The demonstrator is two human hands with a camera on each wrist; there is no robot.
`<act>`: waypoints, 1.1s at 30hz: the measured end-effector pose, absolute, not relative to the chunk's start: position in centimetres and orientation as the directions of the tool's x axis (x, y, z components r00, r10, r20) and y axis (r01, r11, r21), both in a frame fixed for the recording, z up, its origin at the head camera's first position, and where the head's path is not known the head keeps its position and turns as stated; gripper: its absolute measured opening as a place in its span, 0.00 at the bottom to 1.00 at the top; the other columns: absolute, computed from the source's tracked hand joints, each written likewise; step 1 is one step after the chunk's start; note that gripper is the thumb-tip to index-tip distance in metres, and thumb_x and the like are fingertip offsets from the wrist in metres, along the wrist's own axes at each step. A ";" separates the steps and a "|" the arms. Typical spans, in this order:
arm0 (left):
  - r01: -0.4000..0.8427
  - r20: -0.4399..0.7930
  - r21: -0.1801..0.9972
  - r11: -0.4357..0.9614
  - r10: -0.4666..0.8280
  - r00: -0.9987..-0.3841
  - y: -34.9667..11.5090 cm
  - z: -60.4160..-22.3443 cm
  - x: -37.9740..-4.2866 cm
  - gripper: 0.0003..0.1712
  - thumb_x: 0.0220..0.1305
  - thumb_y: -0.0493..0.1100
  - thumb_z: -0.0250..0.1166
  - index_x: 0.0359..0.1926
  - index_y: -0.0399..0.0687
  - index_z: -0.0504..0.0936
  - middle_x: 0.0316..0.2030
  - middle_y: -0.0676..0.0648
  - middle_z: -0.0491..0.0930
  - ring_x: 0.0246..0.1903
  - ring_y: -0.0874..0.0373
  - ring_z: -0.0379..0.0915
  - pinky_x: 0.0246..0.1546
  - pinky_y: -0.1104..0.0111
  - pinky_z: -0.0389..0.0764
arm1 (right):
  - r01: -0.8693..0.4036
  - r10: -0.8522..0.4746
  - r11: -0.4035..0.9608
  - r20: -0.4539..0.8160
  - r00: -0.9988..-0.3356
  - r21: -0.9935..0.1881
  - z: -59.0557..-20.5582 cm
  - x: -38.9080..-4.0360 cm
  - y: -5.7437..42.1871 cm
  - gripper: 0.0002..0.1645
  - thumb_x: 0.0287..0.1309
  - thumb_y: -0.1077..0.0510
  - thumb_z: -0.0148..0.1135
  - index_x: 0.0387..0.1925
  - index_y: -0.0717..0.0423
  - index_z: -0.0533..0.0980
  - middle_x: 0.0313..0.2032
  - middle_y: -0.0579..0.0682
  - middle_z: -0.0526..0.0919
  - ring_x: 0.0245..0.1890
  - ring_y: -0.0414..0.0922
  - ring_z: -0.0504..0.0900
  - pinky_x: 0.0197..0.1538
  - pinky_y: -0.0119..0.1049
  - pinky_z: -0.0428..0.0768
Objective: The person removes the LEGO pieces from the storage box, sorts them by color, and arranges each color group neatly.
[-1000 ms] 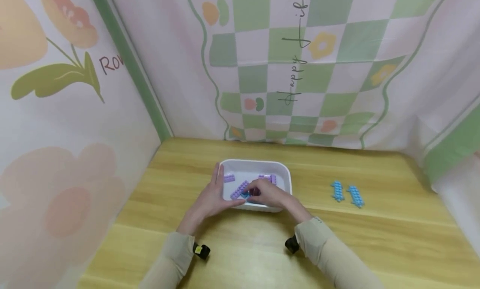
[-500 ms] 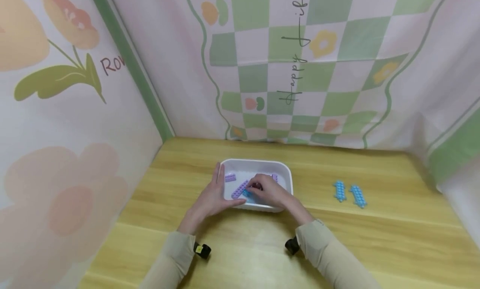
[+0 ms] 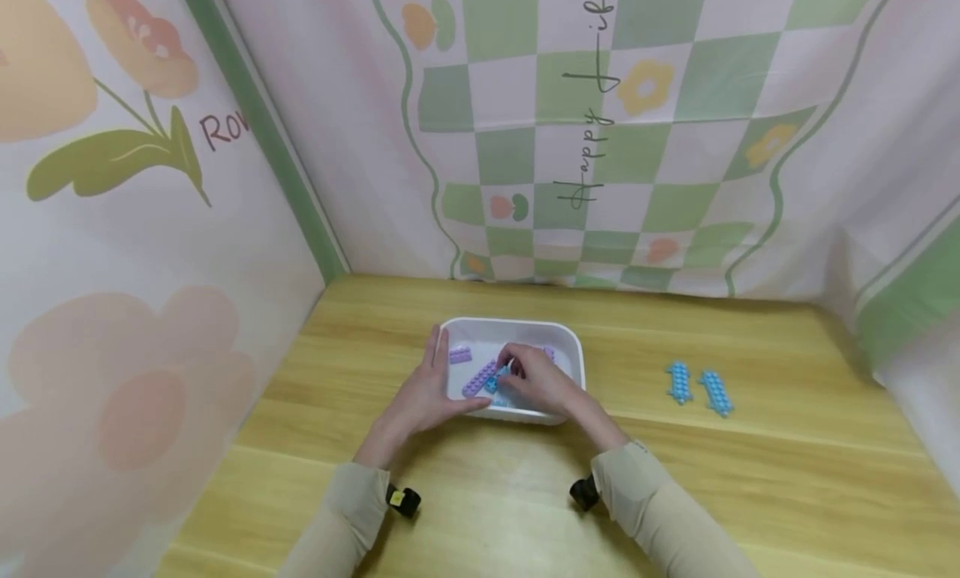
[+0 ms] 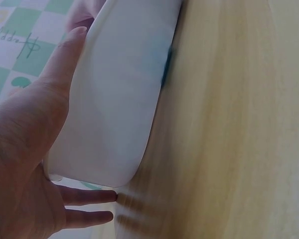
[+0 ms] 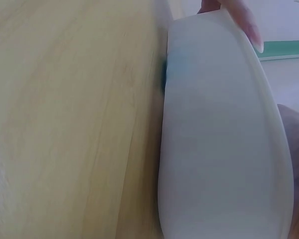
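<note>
A white plastic tub [image 3: 573, 365] stands on the table with studded building bricks in it. My left hand [image 3: 423, 399] spans its left end, thumb lying along the near rim and straight fingers against the left side. My right hand [image 3: 536, 378] reaches inside, fingers bent, pinching a light blue building brick [image 3: 504, 371] partly hidden by the fingers. Beside it lie a long purple brick [image 3: 480, 379] and another blue piece [image 3: 491, 384]. A shorter purple brick [image 3: 460, 355] is at the far left of the tub. Both wrist views show mostly the tub's outer wall [image 4: 114, 99].
Two light blue studded pieces, one on the left [image 3: 679, 383] and one on the right [image 3: 717, 393], lie on the wooden table [image 3: 495, 511] right of the tub. Patterned curtains [image 3: 577, 161] hang behind the table and at its left side.
The right hand's fingers have shifted slightly away from the person inside the tub, and more of the blue pieces shows. The left hand stays on the tub.
</note>
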State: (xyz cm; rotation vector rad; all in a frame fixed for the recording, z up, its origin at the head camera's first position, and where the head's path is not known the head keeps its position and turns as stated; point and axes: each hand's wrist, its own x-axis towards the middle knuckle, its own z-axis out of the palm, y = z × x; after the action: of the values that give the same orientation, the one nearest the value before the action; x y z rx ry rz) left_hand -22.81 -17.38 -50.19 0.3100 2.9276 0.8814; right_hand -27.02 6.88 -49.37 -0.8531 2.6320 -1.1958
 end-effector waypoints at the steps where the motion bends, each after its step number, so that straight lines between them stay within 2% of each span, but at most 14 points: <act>1: 0.173 -0.006 0.554 0.815 0.212 -0.977 -17.4 -50.2 -22.8 0.85 0.57 0.77 0.78 0.90 0.48 0.30 0.90 0.37 0.29 0.73 0.28 0.73 0.70 0.41 0.83 | -0.450 -0.537 0.527 0.128 -0.834 -0.721 -49.4 -27.0 6.9 0.12 0.66 0.66 0.73 0.50 0.65 0.83 0.39 0.56 0.88 0.37 0.42 0.82 0.43 0.32 0.85; 4: 0.175 -0.006 0.554 0.814 0.214 -0.977 -17.4 -50.2 -22.8 0.84 0.57 0.76 0.78 0.90 0.48 0.30 0.90 0.36 0.30 0.73 0.27 0.73 0.71 0.41 0.83 | -0.477 -0.513 0.532 0.182 -0.839 -0.700 -49.4 -27.0 7.0 0.15 0.63 0.66 0.76 0.50 0.66 0.84 0.41 0.58 0.89 0.38 0.44 0.84 0.45 0.35 0.87; 7: 0.175 -0.006 0.558 0.811 0.215 -0.977 -17.4 -50.3 -22.8 0.84 0.57 0.76 0.78 0.90 0.48 0.30 0.90 0.36 0.30 0.72 0.27 0.74 0.69 0.41 0.84 | -0.489 -0.488 0.531 0.222 -0.844 -0.692 -49.5 -26.9 7.1 0.13 0.61 0.68 0.77 0.47 0.66 0.85 0.41 0.58 0.89 0.39 0.46 0.84 0.45 0.37 0.88; 12: 0.175 -0.005 0.562 0.809 0.214 -0.977 -17.4 -50.2 -22.8 0.84 0.57 0.75 0.78 0.90 0.47 0.30 0.90 0.36 0.30 0.71 0.27 0.74 0.69 0.40 0.84 | -0.492 -0.465 0.509 0.255 -0.848 -0.706 -49.6 -27.0 7.2 0.09 0.65 0.66 0.74 0.45 0.64 0.86 0.42 0.58 0.87 0.40 0.46 0.84 0.46 0.33 0.86; 16: 0.173 -0.006 0.561 0.809 0.213 -0.977 -17.4 -50.2 -22.8 0.84 0.58 0.75 0.78 0.90 0.46 0.31 0.90 0.36 0.30 0.72 0.27 0.74 0.70 0.40 0.84 | -0.485 -0.454 0.495 0.262 -0.852 -0.721 -49.6 -27.0 7.3 0.09 0.66 0.65 0.74 0.46 0.64 0.85 0.42 0.58 0.87 0.40 0.46 0.85 0.47 0.32 0.87; 21: 0.175 -0.004 0.560 0.810 0.214 -0.977 -17.4 -50.1 -22.8 0.84 0.57 0.75 0.78 0.90 0.46 0.31 0.90 0.36 0.30 0.72 0.27 0.74 0.70 0.41 0.84 | -0.474 -0.454 0.503 0.246 -0.856 -0.722 -49.5 -26.9 7.4 0.11 0.64 0.65 0.76 0.46 0.65 0.84 0.41 0.59 0.88 0.38 0.45 0.84 0.44 0.31 0.86; 25: 0.175 -0.004 0.557 0.812 0.214 -0.977 -17.4 -50.1 -22.7 0.84 0.58 0.75 0.78 0.90 0.47 0.31 0.90 0.37 0.29 0.74 0.27 0.72 0.72 0.40 0.82 | -0.460 -0.441 0.525 0.233 -0.867 -0.717 -49.2 -26.8 7.5 0.11 0.66 0.61 0.77 0.46 0.64 0.87 0.38 0.56 0.90 0.35 0.41 0.82 0.40 0.28 0.82; 33: 0.179 -0.016 0.555 0.812 0.225 -0.974 -17.4 -50.1 -22.7 0.82 0.58 0.77 0.76 0.90 0.49 0.31 0.91 0.38 0.28 0.76 0.27 0.70 0.73 0.39 0.81 | -0.493 -0.373 0.489 0.339 -0.864 -0.719 -48.7 -26.5 7.4 0.17 0.63 0.61 0.79 0.48 0.68 0.87 0.34 0.56 0.90 0.32 0.40 0.80 0.36 0.25 0.78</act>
State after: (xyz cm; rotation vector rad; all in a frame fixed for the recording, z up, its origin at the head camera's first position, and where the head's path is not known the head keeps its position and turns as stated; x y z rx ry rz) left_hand -22.67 -17.42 -50.09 0.3248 2.9136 0.8802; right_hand -26.47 7.43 -48.73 -0.8279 2.8272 -1.4395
